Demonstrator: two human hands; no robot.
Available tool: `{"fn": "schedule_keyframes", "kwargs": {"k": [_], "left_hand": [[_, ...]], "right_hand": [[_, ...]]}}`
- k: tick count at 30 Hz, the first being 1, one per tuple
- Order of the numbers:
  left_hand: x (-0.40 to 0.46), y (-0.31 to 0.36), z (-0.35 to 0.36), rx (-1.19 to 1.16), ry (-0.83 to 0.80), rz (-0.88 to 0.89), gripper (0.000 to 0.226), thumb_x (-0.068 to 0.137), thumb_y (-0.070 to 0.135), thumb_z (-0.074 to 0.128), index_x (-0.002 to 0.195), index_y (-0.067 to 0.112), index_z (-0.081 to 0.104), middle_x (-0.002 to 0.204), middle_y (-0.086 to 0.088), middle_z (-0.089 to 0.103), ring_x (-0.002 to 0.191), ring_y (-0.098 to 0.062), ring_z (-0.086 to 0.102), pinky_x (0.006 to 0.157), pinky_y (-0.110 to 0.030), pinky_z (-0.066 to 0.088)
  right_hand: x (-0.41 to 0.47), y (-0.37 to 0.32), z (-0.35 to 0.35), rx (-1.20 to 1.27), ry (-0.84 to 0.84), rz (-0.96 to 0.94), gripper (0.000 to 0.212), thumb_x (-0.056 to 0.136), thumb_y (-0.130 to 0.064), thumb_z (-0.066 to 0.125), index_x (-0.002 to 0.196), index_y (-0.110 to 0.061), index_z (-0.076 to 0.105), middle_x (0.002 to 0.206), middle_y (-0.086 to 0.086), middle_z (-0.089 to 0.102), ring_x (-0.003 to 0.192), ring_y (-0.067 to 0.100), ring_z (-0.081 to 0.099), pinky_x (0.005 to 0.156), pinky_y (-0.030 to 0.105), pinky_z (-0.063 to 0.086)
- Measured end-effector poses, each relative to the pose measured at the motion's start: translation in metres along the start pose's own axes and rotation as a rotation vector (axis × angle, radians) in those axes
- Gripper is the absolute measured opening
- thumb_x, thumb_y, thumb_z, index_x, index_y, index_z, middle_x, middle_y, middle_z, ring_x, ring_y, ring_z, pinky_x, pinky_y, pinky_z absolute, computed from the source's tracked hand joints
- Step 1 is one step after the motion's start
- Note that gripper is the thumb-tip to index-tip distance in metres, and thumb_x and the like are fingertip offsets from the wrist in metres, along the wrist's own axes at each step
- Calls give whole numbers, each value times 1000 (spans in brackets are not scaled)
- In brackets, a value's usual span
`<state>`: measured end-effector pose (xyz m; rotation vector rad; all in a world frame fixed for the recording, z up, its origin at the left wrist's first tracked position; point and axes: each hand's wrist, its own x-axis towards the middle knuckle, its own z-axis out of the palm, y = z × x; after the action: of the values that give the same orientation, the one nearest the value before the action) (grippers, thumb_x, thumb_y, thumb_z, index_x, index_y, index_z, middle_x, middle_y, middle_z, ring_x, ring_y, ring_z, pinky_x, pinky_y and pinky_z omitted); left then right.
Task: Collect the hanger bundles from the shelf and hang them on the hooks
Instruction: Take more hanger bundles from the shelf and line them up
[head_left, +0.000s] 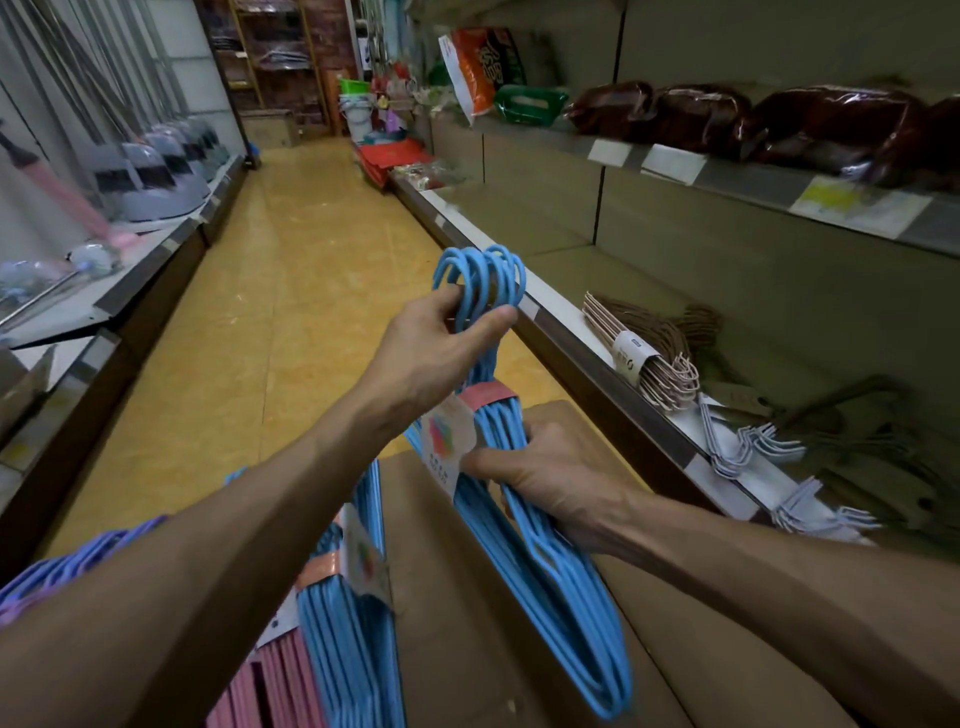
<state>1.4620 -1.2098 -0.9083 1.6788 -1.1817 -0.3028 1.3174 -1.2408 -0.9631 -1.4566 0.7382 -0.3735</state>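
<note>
Two hands hold one blue bundle (524, 467) at frame centre: left hand (436, 348) pinches the hook necks up top, right hand (550, 478) curls round the shoulders just below the band. Bundle's long axis runs from hooks at upper centre down toward lower right. No display hooks visible; more bundles on the shelf (597, 358) at right.

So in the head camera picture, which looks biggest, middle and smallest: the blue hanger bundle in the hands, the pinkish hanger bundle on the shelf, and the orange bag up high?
1. Blue hanger bundle, by far, though it is nearest the camera.
2. and 3. Pinkish hanger bundle and orange bag look about alike; the bag is farther away, so no ranking.
</note>
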Motion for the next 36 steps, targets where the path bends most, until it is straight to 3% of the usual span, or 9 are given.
{"fn": "schedule_keyframes", "kwargs": {"k": [3,9,14,18,21,24,28,31,36], "left_hand": [[3,0,2,-89,20,-46,34,89,35,71,119,20,68,107,4,71,98,-9,68,87,-36,58],[-6,-15,-13,-217,52,-75,26,91,20,69,117,17,70,109,3,72,99,-6,68,80,-23,57],[-15,-27,-30,-399,64,-120,20,92,14,66,110,21,70,106,5,72,108,-14,67,96,-38,55],[-17,-35,-41,-342,-24,-211,24,89,18,69,113,12,70,112,-5,73,110,-18,67,102,-41,50],[-19,-45,-52,-244,-65,-390,37,88,41,68,104,8,71,110,-6,73,108,-20,67,104,-41,48],[-23,-62,-67,13,-72,-526,64,87,67,53,102,8,72,111,-8,71,102,-21,67,103,-46,47],[-26,-89,-91,392,-35,-546,78,89,70,46,113,0,69,116,-20,69,101,-30,65,89,-37,49],[-34,-100,-102,383,-106,-508,74,90,65,52,141,11,49,135,-13,60,108,-27,62,95,-38,48],[-42,-112,-103,449,-214,-440,51,93,63,48,109,20,71,114,-1,69,105,-19,62,92,-34,48]], "right_hand": [[-1,3,3,64,-48,5,22,76,-18,84,88,-8,67,85,13,75,73,21,73,70,36,61],[2,14,-5,243,-266,117,31,83,-17,77,108,-2,67,99,13,71,87,24,70,77,35,61],[12,25,-9,352,-559,273,37,91,-8,68,126,-10,58,113,10,70,101,24,67,91,41,56],[19,38,4,306,-495,273,34,89,-2,66,120,-12,57,106,9,73,98,25,70,93,45,55],[26,52,15,260,-445,273,31,89,-3,68,117,-12,59,106,11,72,98,25,68,93,45,55],[33,70,30,241,-412,274,27,90,-2,67,115,-11,60,103,11,71,96,25,65,85,41,57],[38,95,49,182,-378,254,20,93,2,62,109,-10,62,93,8,70,81,19,65,71,33,59],[41,119,61,68,-328,190,20,92,3,62,111,-3,62,92,8,69,79,19,62,70,31,57],[47,145,80,-36,-303,120,23,91,5,62,112,-5,60,95,6,68,75,5,66,72,22,55]]}}
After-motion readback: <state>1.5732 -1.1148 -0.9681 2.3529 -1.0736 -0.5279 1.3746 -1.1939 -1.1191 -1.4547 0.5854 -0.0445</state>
